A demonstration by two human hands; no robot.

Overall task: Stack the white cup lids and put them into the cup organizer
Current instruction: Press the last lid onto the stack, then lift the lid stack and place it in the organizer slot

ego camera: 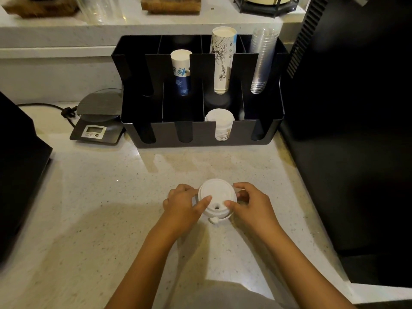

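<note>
A stack of white cup lids (216,198) stands on the speckled counter in front of me. My left hand (184,202) grips its left side, thumb on the top lid. My right hand (250,202) grips its right side the same way. The top lid shows a sip hole facing me, and a small tab sticks out at the bottom. Beyond it sits the black cup organizer (200,134). A lying stack of white lids (219,123) fills its third front slot.
The organizer's back slots hold a blue-printed paper cup stack (181,72), a tall sketched paper cup stack (223,61) and clear plastic cups (262,61). A digital scale (98,121) with a cord sits to the left. Dark appliances flank both sides (345,130).
</note>
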